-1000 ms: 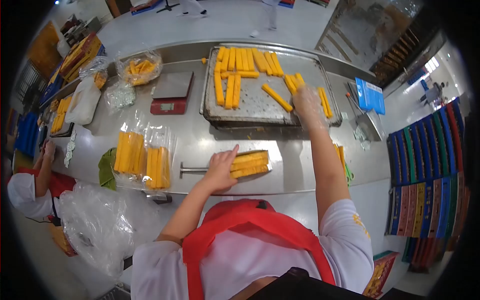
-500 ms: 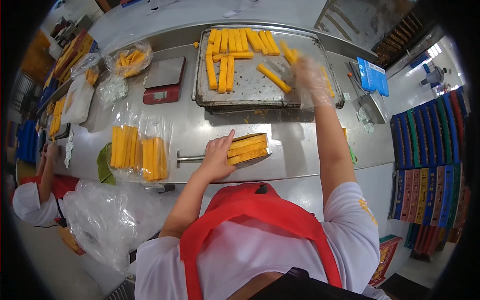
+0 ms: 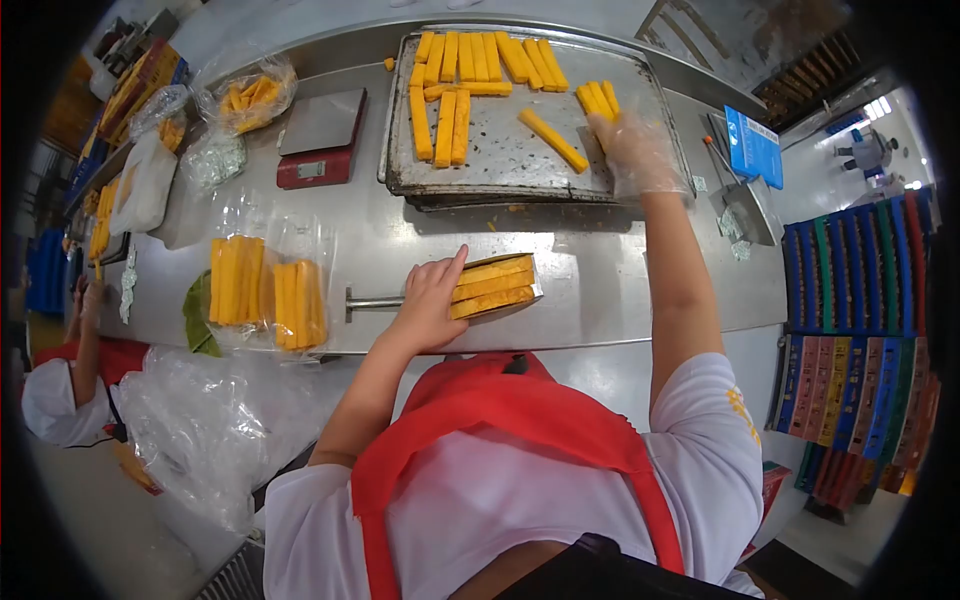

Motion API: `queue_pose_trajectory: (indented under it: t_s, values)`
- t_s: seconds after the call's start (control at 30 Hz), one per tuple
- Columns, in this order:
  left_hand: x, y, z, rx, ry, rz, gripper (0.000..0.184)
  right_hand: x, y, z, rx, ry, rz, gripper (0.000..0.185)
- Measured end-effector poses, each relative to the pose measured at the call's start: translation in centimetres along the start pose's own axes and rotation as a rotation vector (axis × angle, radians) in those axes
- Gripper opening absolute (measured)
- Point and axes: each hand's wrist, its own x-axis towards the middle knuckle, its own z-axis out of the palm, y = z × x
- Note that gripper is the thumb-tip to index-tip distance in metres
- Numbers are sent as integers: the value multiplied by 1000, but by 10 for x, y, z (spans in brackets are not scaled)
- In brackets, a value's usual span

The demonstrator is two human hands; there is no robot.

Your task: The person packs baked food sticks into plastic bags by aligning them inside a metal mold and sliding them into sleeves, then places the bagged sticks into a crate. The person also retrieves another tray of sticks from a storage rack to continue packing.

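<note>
My left hand (image 3: 428, 303), fingers bent, grips the near-left side of a metal scoop (image 3: 541, 290) whose handle points left. Inside the scoop, yellow cake-like sticks (image 3: 495, 285) lie side by side. Up on the metal baking tray (image 3: 500, 180), my right hand (image 3: 636, 155), in a clear plastic glove, is closed around the lower ends of a few yellow sticks (image 3: 597, 98). A single stick (image 3: 553, 140) lies at a slant left of that hand. Further left, several more sticks (image 3: 470, 58) rest in rows on the tray.
Two clear bags of sticks (image 3: 237, 282) lie left of the scoop, near a green cloth-like piece (image 3: 197, 312). A red scale (image 3: 320, 145) and a bag of offcuts (image 3: 250, 100) stand behind. A dustpan-like metal scoop (image 3: 745, 212) is at right. A co-worker (image 3: 70, 390) stands far left.
The right hand, blurred before, now holds a few sticks grouped together at the tray's right side. The left hand stays on the scoop. The whole view has shifted slightly.
</note>
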Motion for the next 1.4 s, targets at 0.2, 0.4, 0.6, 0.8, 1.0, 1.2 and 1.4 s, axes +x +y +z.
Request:
queue_pose_trajectory:
  t_s: [0.2, 0.4, 0.6, 0.8, 1.0, 1.2, 1.4]
  values:
    - [2, -1, -1, 25, -28, 15, 97, -10, -6, -2, 200, -67, 105, 33]
    - [10, -9, -6, 190, -11, 10, 100, -46, 7, -34, 660, 13, -125, 51]
    - [21, -18, -22, -10, -78, -38, 108, -145, 18, -2, 1497, -1017, -245, 58]
    - [34, -19, -25, -123, -212, 45, 111, -171, 24, 22, 919, -749, -463, 58]
    - [37, -5, -6, -92, -105, 59, 113, -178, -16, 27, 862, -233, -589, 57]
    - [21, -5, -6, -144, -76, -47, 108, -35, 9, -17, 730, 177, -43, 57]
    - [21, -4, -6, -181, -33, -33, 103, 64, -60, 15, 457, -182, -2, 58]
